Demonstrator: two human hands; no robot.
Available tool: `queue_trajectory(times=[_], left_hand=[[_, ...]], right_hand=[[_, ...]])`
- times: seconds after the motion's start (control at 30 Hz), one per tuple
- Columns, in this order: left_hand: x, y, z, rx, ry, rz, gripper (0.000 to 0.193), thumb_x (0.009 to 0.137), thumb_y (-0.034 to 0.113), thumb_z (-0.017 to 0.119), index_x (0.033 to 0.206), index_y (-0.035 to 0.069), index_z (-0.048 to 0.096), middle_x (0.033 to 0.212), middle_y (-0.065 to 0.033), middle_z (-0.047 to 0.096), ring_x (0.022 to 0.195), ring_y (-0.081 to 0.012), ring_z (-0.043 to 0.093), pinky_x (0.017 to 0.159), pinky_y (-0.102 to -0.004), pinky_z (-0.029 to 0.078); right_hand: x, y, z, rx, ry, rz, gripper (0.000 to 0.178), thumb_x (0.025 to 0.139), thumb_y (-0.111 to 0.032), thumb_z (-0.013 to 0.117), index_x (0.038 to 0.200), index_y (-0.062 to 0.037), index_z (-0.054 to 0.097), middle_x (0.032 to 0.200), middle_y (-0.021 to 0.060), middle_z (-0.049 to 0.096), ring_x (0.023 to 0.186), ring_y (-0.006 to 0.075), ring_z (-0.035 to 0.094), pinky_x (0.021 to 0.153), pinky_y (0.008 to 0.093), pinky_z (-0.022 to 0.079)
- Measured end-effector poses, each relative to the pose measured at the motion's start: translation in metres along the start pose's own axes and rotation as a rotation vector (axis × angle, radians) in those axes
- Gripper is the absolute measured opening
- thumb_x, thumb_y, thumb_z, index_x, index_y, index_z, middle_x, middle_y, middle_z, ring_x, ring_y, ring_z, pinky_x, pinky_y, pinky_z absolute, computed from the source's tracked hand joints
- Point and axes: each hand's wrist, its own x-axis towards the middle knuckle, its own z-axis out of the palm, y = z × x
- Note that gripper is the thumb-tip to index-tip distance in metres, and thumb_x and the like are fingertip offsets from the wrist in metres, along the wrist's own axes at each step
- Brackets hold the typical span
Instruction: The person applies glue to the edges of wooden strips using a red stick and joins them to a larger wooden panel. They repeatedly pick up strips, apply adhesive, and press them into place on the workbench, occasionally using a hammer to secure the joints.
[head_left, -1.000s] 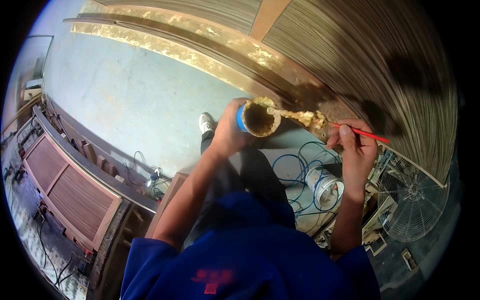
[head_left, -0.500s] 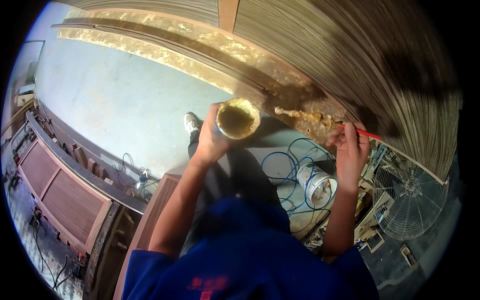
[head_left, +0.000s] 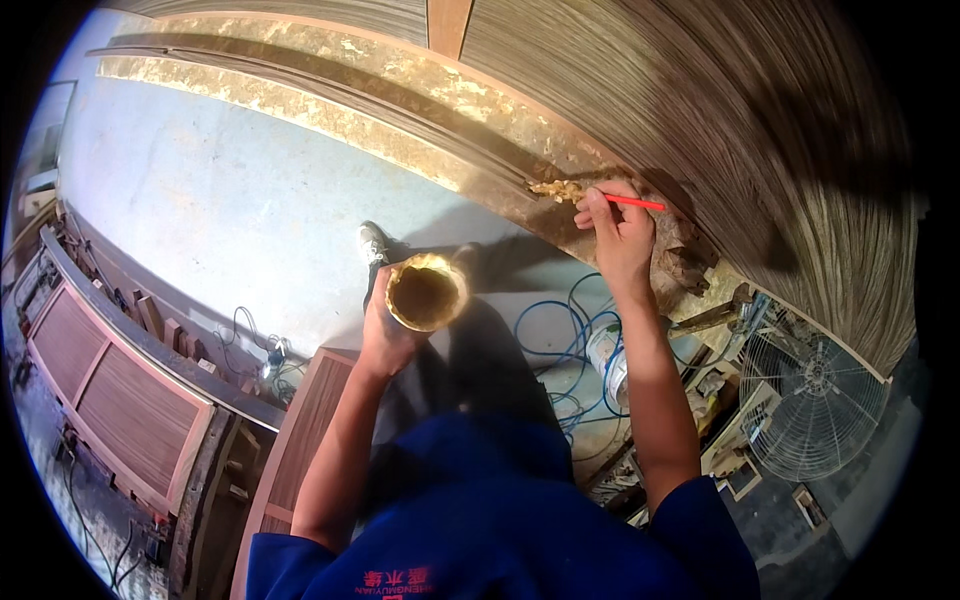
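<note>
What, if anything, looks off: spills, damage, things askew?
Heavy buildup: the cup in the left hand is caked around its rim, and yellowish clumps coat the red-handled tool in the right hand. The long board is unevenly blotched. Blue hose lies in untidy loops by the white bucket.

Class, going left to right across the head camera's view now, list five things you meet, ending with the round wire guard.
Panelled wooden piece, shoe, cup, right hand, round wire guard.
</note>
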Motion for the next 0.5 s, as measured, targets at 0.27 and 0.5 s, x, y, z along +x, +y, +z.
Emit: queue_trajectory(times=[0.27, 0.5], left_hand=[[0.003, -0.011, -0.01, -0.076, -0.005, -0.017, 0.061, 0.079, 0.006, 0.083, 0.132, 0.001, 0.052, 0.12, -0.0128, 0.067, 0.111, -0.0221, 0.065, 0.098, -0.0358, 0.051], [0.013, 0.001, -0.002, -0.002, -0.02, 0.043, 0.062, 0.079, 0.005, 0.083, 0.132, 0.001, 0.051, 0.12, -0.0138, 0.067, 0.111, -0.0224, 0.065, 0.097, -0.0359, 0.052]], right_hand=[[0.007, -0.029, 0.008, -0.213, -0.081, -0.022, 0.014, 0.103, -0.014, 0.062, 0.098, -0.0004, 0.063, 0.077, 0.0078, 0.068, 0.068, 0.0136, 0.068, 0.065, 0.0296, 0.054], [0.003, -0.004, -0.007, 0.039, 0.089, 0.031, 0.02, 0.103, -0.017, 0.065, 0.093, -0.0011, 0.058, 0.076, 0.0087, 0.068, 0.065, 0.0143, 0.068, 0.062, 0.0281, 0.055]])
